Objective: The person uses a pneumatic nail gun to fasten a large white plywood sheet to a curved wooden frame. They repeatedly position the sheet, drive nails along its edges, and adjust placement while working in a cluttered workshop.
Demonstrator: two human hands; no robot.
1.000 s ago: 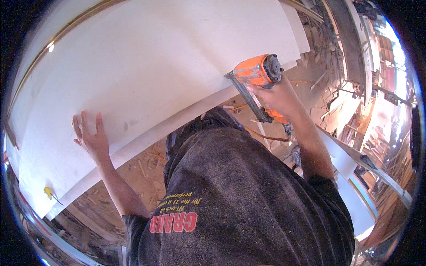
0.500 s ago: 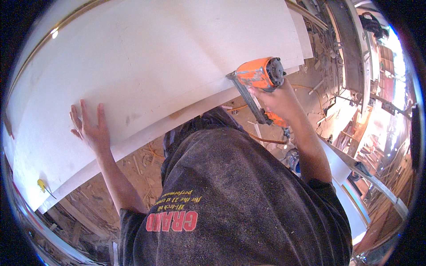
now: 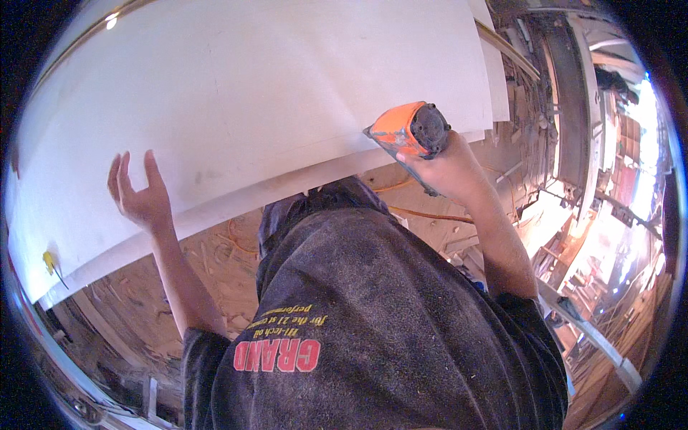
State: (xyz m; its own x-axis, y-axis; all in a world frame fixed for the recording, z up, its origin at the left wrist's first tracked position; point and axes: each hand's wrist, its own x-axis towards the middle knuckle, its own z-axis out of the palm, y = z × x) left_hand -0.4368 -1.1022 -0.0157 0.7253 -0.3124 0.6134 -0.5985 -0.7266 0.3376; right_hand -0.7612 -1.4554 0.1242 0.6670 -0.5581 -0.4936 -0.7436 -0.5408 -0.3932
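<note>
My left hand (image 3: 140,190) is open on or just above the white panel (image 3: 272,79), its fingers apart and slightly bent; whether it touches the surface I cannot tell. My right hand (image 3: 444,172) grips an orange and grey nail gun (image 3: 401,123), whose nose is at the panel near the edge closest to me. The gun's magazine is mostly hidden behind its body and my hand. A small yellow tool (image 3: 49,261), perhaps a tape measure, lies near the panel's left end. A second pale sheet (image 3: 236,193) shows just below the panel's near edge.
An orange hose (image 3: 430,215) runs over the debris-strewn floor (image 3: 215,272). A long thin strip (image 3: 505,46) sticks out beyond the panel's right end. Stacked boards and timber (image 3: 580,229) fill the right side. A pale rail (image 3: 609,351) runs at lower right.
My left hand has shifted toward the far side of the panel and its fingers are more bent. The nail gun has turned slightly, hiding more of its magazine. The view has shifted a little.
</note>
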